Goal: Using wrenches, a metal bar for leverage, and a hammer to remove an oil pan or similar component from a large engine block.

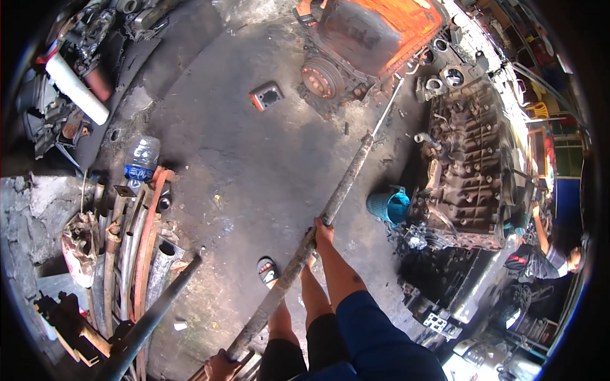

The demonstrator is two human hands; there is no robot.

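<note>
the long pipe (295,265) slants across the middle of the view, held clear of the floor (254,152) and running from seven o'clock up to one o'clock. the right hand (324,230) is wrapped around it just below centre; the left hand (221,367) is closed around its near part at seven o'clock, partly cut off by the lower edge. beyond the pipe's far end a slim bright bar (385,115) carries on towards the orange engine part (416,28) at one o'clock; whether its tip touches there i cannot tell.

the pipe looks like thick steel, so it should be heavy, stiff and hard to damage. its mottled, rough-looking surface probably gives fair grip, though any oil would make it slippery, and flakes could scrape bare palms. a wide grip like this one suits it: one hand near the end for leverage, the other around mid-length to bear weight. the slim bar is likely smooth and a poorer hold. the blue basket (376,204) stands apart from it at three o'clock.
</note>
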